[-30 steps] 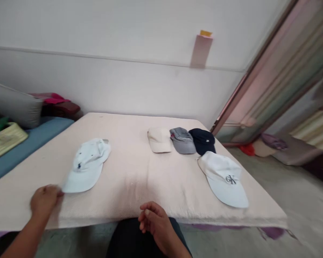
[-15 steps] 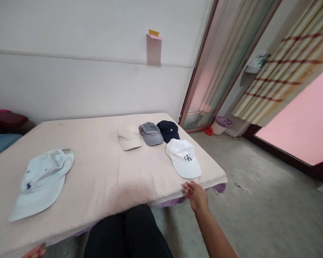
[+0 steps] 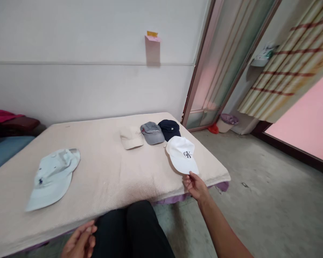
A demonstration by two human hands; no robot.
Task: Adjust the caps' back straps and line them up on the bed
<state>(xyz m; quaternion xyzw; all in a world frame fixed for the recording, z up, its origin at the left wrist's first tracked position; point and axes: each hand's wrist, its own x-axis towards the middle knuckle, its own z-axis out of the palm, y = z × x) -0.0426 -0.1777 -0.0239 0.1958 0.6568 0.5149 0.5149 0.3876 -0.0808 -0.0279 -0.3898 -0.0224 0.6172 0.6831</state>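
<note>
My right hand (image 3: 194, 184) pinches the brim edge of a white cap (image 3: 181, 154) with dark letters on its front; the brim is tilted a little off the bed cover. Behind it lie a navy cap (image 3: 169, 129), a grey cap (image 3: 152, 132) and a beige cap (image 3: 131, 139), side by side. On the left of the bed rests a pale blue cap (image 3: 54, 177) with a small dark emblem. My left hand (image 3: 80, 240) is low in front of the bed edge, beside my knee, fingers curled together with nothing visible in them.
The bed (image 3: 104, 182) has a pale textured cover and stands against a white wall (image 3: 83, 89). A blue cushion-like thing (image 3: 9, 150) and a dark red object (image 3: 21, 125) are at its left end. Past the right edge are the concrete floor (image 3: 258, 172) and a waste bin (image 3: 226, 123).
My right hand has closed on the white cap's brim and raised it slightly. My left hand has come further into view, moving right and up. The view has shifted slightly.
</note>
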